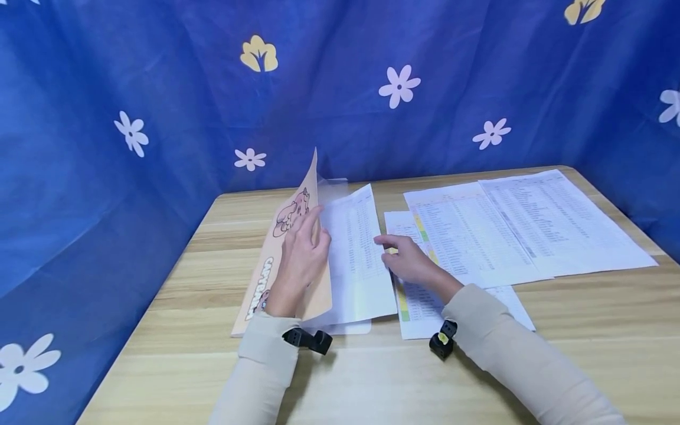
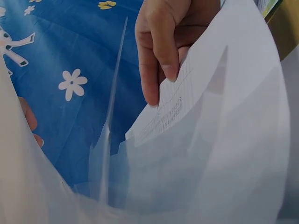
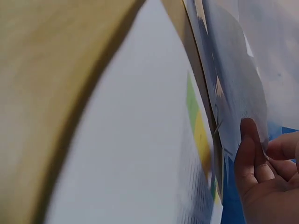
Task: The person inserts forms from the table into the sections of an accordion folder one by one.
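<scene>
A peach-coloured folder (image 1: 317, 292) with a cartoon cover stands partly open, its front cover raised. My left hand (image 1: 304, 254) holds that cover near its free edge; in the left wrist view two of its fingertips (image 2: 29, 115) show past the edge. Inside lie clear plastic pockets (image 1: 332, 189). A printed sheet (image 1: 361, 265) lies tilted among them, and my right hand (image 1: 409, 260) pinches its right edge between thumb and fingers. The left wrist view shows the sheet (image 2: 205, 60) partly behind cloudy plastic. From the right wrist, the hand (image 3: 266, 172) grips the sheet's edge beside the pockets.
Right of the folder, a printed page with yellow and green marks (image 1: 417, 313) lies under two overlapping printed sheets (image 1: 467, 236) (image 1: 574, 224). All rest on a wooden table (image 1: 186, 307). A blue flowered curtain (image 1: 329, 106) hangs along the back and left.
</scene>
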`<state>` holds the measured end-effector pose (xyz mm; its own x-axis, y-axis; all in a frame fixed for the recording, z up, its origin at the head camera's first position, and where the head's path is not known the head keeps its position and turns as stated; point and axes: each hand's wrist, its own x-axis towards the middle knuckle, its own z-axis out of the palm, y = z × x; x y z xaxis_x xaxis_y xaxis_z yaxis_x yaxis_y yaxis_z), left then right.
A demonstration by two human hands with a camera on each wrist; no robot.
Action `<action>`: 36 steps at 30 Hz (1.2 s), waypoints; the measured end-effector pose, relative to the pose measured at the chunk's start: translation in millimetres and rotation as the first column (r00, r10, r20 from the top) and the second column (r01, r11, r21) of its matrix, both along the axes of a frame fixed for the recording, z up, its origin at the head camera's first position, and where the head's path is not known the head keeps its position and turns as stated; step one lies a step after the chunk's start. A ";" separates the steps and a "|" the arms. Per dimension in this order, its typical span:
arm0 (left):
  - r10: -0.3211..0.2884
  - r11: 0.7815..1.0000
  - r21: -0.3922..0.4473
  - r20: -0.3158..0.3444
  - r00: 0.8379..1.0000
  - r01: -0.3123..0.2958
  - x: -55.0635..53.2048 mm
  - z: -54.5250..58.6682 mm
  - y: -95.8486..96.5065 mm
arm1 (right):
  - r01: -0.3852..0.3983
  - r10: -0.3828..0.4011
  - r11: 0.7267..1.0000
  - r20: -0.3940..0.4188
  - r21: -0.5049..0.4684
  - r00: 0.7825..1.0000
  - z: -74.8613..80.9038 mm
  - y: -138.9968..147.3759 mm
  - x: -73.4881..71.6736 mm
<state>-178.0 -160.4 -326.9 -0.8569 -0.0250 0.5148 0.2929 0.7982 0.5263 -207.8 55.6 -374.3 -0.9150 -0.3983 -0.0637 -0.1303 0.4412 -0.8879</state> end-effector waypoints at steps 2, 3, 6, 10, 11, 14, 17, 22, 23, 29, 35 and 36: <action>-0.002 1.000 0.000 0.001 1.000 0.002 0.2 -0.3 0.3 | -0.009 0.009 1.000 0.006 -0.002 1.000 0.0 -2.6 0.5; -0.002 1.000 0.000 -0.001 1.000 0.002 0.2 -0.2 0.6 | -0.013 0.013 1.000 0.009 -0.004 1.000 0.1 -3.9 0.7; -0.004 1.000 -0.002 -0.005 1.000 0.004 0.1 -0.3 1.2 | -0.017 0.018 1.000 0.038 -0.015 0.999 1.0 -8.2 1.5; -0.002 1.000 -0.005 -0.006 1.000 0.002 -0.3 -0.6 1.2 | -0.021 0.022 1.000 0.048 -0.021 0.999 2.0 -13.5 3.0; 0.000 1.000 -0.005 -0.005 1.000 0.000 -0.4 -0.8 1.2 | -0.020 0.021 1.000 0.048 -0.021 0.999 2.0 -14.7 3.2; 0.003 1.000 -0.007 0.005 1.000 -0.003 0.3 -1.2 0.9 | -0.020 0.022 0.999 0.053 -0.026 0.998 1.4 -18.2 3.6; 0.005 1.000 -0.009 0.017 1.000 -0.005 1.3 -1.6 0.7 | -0.024 0.026 0.999 0.069 -0.040 0.997 0.3 -21.3 3.7; 0.007 1.000 -0.010 0.028 1.000 -0.007 2.2 -2.3 0.1 | -0.031 0.036 0.998 0.090 -0.061 0.995 -0.9 -25.6 5.0; 0.007 1.000 -0.010 0.028 1.000 -0.007 2.1 -2.4 0.0 | -0.032 0.038 0.998 0.092 -0.062 0.995 -1.1 -26.5 5.1; 0.011 1.000 -0.018 0.024 1.000 -0.010 1.2 -1.0 0.3 | -0.042 0.048 0.997 0.088 -0.064 0.995 -0.1 -31.5 6.2; 0.019 1.000 -0.018 0.031 0.999 -0.018 0.3 -0.1 0.5 | -0.059 0.063 0.997 0.078 -0.059 0.995 0.0 -35.4 5.5; 0.019 1.000 -0.017 0.032 0.999 -0.018 0.4 0.0 0.4 | -0.062 0.066 0.996 0.075 -0.057 0.995 -0.3 -36.1 5.2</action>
